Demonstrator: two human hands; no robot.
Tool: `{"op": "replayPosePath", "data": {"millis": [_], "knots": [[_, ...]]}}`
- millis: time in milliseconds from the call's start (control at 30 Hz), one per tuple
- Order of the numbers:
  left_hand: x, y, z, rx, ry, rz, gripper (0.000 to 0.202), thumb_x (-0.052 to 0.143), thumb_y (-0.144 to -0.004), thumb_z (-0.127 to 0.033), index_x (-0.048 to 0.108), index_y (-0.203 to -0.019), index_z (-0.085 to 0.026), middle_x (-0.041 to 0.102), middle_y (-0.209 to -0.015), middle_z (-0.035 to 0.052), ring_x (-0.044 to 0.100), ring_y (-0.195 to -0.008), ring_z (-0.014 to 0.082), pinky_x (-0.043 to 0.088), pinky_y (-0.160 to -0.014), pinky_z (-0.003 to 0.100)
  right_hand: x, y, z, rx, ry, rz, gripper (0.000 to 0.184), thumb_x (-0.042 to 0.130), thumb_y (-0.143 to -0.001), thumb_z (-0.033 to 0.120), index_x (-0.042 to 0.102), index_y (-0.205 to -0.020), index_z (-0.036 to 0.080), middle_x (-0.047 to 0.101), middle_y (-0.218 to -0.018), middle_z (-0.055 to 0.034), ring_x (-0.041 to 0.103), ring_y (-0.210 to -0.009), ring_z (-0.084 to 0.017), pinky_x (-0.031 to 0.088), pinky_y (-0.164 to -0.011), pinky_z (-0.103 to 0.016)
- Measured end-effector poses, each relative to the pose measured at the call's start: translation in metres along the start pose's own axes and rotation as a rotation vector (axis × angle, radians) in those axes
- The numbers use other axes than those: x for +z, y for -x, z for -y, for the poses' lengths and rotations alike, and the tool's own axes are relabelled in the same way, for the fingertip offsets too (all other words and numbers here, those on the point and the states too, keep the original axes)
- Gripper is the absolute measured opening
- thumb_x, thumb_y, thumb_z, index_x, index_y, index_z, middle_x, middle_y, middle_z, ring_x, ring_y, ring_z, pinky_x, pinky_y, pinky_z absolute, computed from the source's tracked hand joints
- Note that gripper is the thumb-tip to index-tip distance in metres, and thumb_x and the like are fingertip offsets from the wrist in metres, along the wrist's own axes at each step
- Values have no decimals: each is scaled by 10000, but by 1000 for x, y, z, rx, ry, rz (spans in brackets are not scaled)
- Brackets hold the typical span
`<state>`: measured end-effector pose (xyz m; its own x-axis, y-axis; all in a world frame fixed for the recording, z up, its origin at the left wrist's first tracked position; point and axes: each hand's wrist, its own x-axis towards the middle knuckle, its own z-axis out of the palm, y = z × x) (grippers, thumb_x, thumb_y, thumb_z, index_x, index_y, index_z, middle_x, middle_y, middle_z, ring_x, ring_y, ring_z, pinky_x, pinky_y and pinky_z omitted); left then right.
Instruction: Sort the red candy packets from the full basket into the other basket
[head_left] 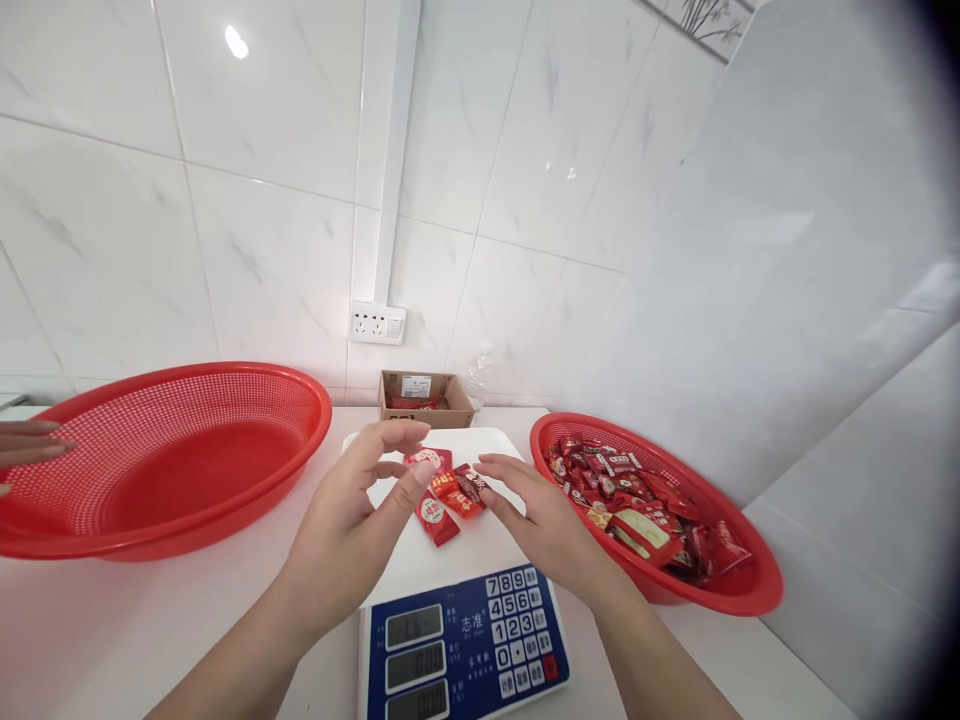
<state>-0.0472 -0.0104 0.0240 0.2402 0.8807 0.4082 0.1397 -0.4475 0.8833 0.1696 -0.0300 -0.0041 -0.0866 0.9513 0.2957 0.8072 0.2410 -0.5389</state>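
Observation:
A white digital scale (420, 570) with a blue keypad panel (465, 650) sits in front of me. Several red wrapped candies (444, 500) lie on its white platform. My left hand (360, 520) hovers over the platform with fingers apart, thumb tip next to the candies, holding nothing that I can see. My right hand (536, 515) reaches in from the right, fingers stretched out, fingertips touching the candies' right side. A red mesh basket (742, 590) at the right holds many more red candy packets (637, 500).
A large empty red mesh basket (172, 465) stands at the left; another person's fingers (30, 445) rest at its left rim. A small cardboard box (424, 398) sits against the tiled wall, below a wall socket (377, 323). A white panel rises at the right.

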Motion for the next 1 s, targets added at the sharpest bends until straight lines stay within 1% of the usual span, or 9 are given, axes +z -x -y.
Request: {"op": "replayPosePath", "data": {"millis": [67, 167, 267, 400, 500, 600, 667, 833, 1000], "knots": [[7, -5, 9, -22, -148, 105, 309, 475, -884, -463, 548, -1116, -273, 583, -1176, 54, 586, -996, 240, 521, -730, 344, 2, 1, -10, 37, 7, -11, 350, 461, -904, 392, 634, -1160, 229, 571, -1271, -75, 474, -1224, -222, 363, -1050, -399], [18, -11, 27, 5, -397, 317, 289, 483, -881, -404, 559, -1132, -281, 580, -1181, 44, 541, -1073, 249, 479, -858, 389, 9, 0, -21, 18, 3, 82, 324, 519, -872, 345, 656, -1139, 223, 566, -1272, -84, 488, -1205, -236, 358, -1045, -400], [25, -15, 41, 42, -617, 481, 264, 523, -846, -330, 590, -1090, -254, 594, -1130, 65, 533, -1066, 278, 467, -858, 424, 13, -4, -26, -32, 37, 147, 267, 541, -857, 314, 693, -1057, 223, 562, -1275, -81, 492, -1193, -241, 353, -1036, -388], [23, -20, 46, 58, -695, 545, 305, 487, -789, -135, 628, -1029, -261, 611, -1143, 50, 526, -1111, 276, 438, -919, 420, 7, -12, -23, -61, 90, 181, 239, 503, -846, 192, 692, -991, 208, 600, -1205, -72, 517, -1143, -223, 379, -988, -357], [18, -26, 43, 33, -708, 562, 367, 461, -781, -104, 618, -1070, -267, 590, -1226, 46, 492, -1190, 253, 420, -970, 396, 2, -18, -18, -73, 97, 189, 263, 464, -857, 184, 675, -1012, 207, 617, -1143, -73, 547, -1076, -216, 414, -916, -340], [17, -31, 42, 21, -715, 558, 382, 465, -830, -192, 542, -1198, -252, 507, -1343, 71, 453, -1241, 250, 397, -1006, 413, 2, -21, -17, -97, 75, 202, 268, 428, -878, 207, 676, -978, 220, 634, -1063, -59, 572, -994, -206, 440, -823, -312], [21, -35, 44, 19, -723, 557, 440, 463, -869, -305, 443, -1303, -238, 394, -1442, 93, 378, -1306, 258, 355, -1043, 431, 3, -22, -19, -123, 70, 214, 254, 451, -853, 183, 675, -966, 220, 637, -1057, -54, 572, -993, -206, 437, -807, -299], [34, -45, 52, -33, -790, 624, 742, 425, -865, -566, 200, -1452, -171, 124, -1546, 149, 32, -1417, 301, 202, -1109, 506, -2, -22, -29, -118, 74, 221, 279, 483, -794, 129, 670, -981, 218, 644, -1056, -59, 579, -995, -216, 435, -813, -308], [53, -51, 53, -65, -874, 704, 805, 342, -864, -637, 121, -1472, -158, 62, -1549, 150, -38, -1409, 307, 84, -1116, 545, -17, -17, -34, -67, 9, 205, 280, 481, -822, 181, 652, -1038, 231, 637, -1117, -55, 589, -999, -219, 438, -839, -325]]}}
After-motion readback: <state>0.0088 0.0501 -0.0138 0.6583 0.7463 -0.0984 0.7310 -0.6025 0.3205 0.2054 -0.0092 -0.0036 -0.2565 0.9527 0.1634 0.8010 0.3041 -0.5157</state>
